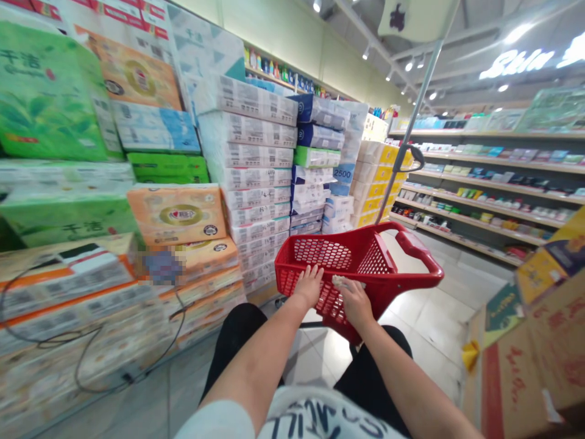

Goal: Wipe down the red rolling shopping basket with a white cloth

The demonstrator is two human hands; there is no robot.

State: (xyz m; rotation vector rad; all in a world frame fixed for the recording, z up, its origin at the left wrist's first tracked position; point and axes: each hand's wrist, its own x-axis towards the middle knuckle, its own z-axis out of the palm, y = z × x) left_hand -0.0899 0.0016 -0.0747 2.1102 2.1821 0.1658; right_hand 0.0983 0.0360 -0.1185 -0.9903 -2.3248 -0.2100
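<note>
A red plastic shopping cart (393, 305) with perforated basket walls stands right in front of my knees. My left hand (309, 285) lies on the near rim and side of its basket, fingers stretched out. A little to the right, my right hand (355, 300) presses a crumpled whitish cloth (339, 280) against the same rim, with the fingers bent over it. The cart's red handle (425, 259) points to the right. Inside the basket, the visible far wall shows its holes.
Stacks of packaged tissue (260, 155) rise along the left, with a black cable (86, 332) trailing over the lower packs. Cardboard boxes (516, 378) stand at the lower right. A metal pole (414, 122) rises behind the cart. Stocked shelves (484, 177) line the back right.
</note>
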